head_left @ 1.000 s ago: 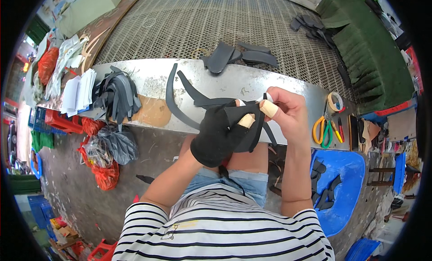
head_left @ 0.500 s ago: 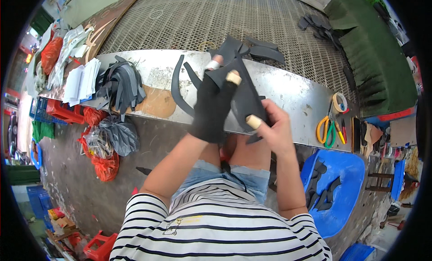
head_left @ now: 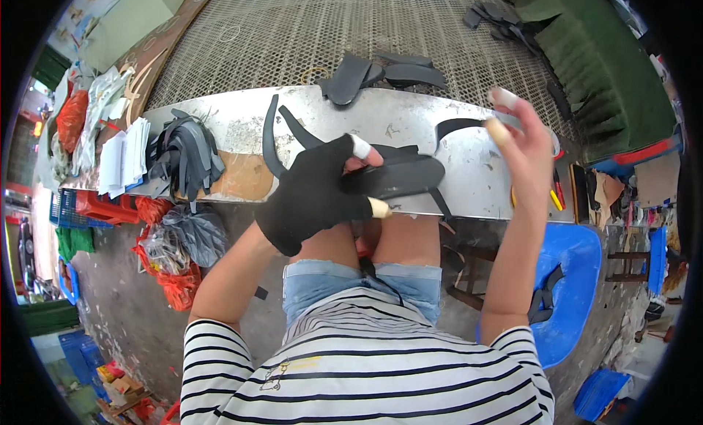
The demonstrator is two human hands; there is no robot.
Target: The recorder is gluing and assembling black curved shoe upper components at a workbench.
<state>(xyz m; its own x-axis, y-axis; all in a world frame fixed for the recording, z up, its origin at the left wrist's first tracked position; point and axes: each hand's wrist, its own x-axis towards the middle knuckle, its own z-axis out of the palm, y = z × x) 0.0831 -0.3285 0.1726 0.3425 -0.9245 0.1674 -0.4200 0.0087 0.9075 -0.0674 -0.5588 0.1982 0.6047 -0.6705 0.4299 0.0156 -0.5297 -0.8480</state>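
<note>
My left hand (head_left: 311,194), in a black fingerless glove with pale wraps on thumb and fingertip, grips a black shoe sole (head_left: 410,174) above the bench's front edge. Dark trimmings show behind and below the sole. To the right, my bare right hand (head_left: 529,150) is raised over the bench, with wrapped thumb and index finger apart. A curved black strip (head_left: 458,124) ends at its thumb tip; whether they touch is unclear. More curved offcuts (head_left: 272,136) lie beyond the left hand. Several black soles (head_left: 347,81) are piled at the bench's far edge.
The metal bench (head_left: 227,110) carries a bundle of dark strips (head_left: 183,150) and white papers (head_left: 124,158) at left. Yellow-handled tools (head_left: 558,194) lie at right. A blue basin (head_left: 575,300) holding black pieces stands below. Bags (head_left: 194,224) hang at left; mesh (head_left: 293,37) spans beyond.
My right hand has left the sole and moved up and right, its fingers parting. My left hand has lowered, with the sole now lying roughly level. A curved strip now appears beside the right thumb.
</note>
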